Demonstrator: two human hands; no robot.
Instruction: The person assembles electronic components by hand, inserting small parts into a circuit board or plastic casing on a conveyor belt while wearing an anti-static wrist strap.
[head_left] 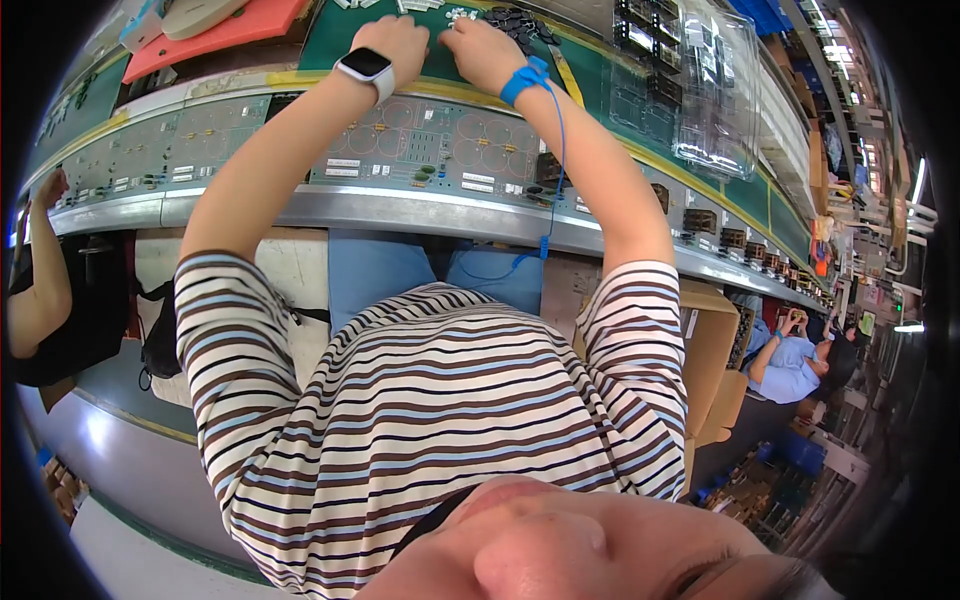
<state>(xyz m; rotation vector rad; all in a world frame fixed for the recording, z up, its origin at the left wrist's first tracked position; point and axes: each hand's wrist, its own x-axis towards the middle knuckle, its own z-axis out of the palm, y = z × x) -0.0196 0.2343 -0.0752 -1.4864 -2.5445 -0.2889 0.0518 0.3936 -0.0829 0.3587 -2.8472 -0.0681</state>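
Note:
Both my hands are at the far side of the bench, over the green mat, beyond a row of circuit boards. My left hand, below a wristwatch, has its fingers curled inward; anything in them is hidden. Close to its right, my right hand is closed with fingertips bent together, and I cannot make out what they hold. A blue wrist strap with a thin cord circles that wrist. Just past the right fingertips lie small white parts and a pile of black components.
A metal rail edges the bench in front of me. Clear plastic trays stand at the right, an orange-red foam sheet at the far left. A cardboard box is by my right side. Co-workers sit on both sides.

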